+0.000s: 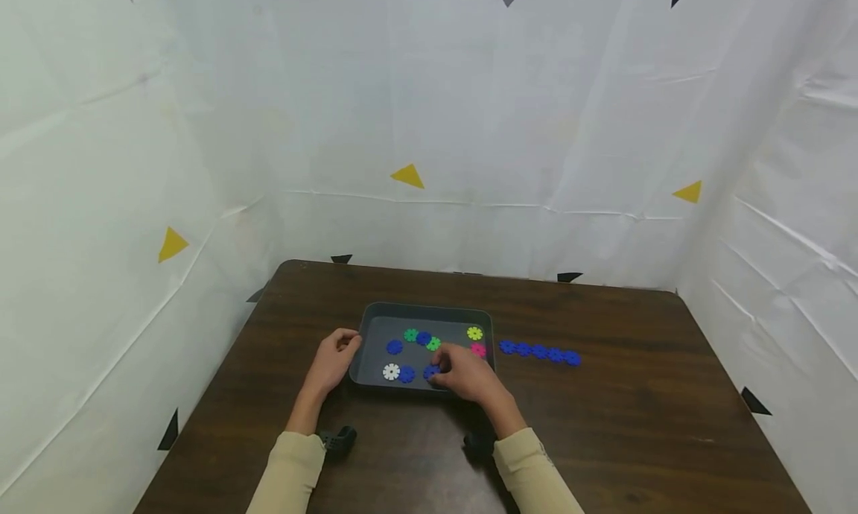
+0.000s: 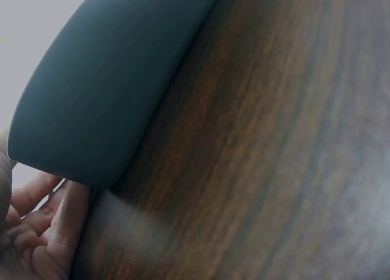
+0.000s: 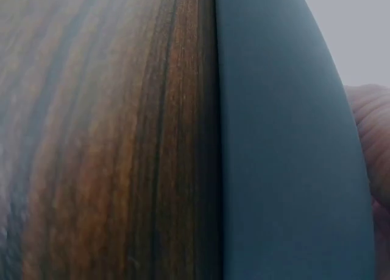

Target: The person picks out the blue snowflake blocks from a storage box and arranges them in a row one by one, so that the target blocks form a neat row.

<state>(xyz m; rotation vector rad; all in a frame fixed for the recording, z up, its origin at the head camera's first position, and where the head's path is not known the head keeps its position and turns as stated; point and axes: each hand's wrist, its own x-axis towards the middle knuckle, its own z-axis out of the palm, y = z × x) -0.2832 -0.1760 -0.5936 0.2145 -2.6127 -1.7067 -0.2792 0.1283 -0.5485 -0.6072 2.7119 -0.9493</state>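
A dark grey tray lies on the table with several notched plastic discs in it. My left hand is at its left side, holding the rim between thumb and fingers; in the left wrist view the fingers are against the outer wall. Inside the front of the tray, my right hand has thumb and forefinger around a blue disc. To its left lie a white disc and another blue disc. The tray wall hides the right fingertips in the right wrist view.
Behind the right hand are green discs, a blue disc, a yellow disc and a pink disc. A row of several blue discs lies on the brown table right of the tray. White sheeting surrounds the table.
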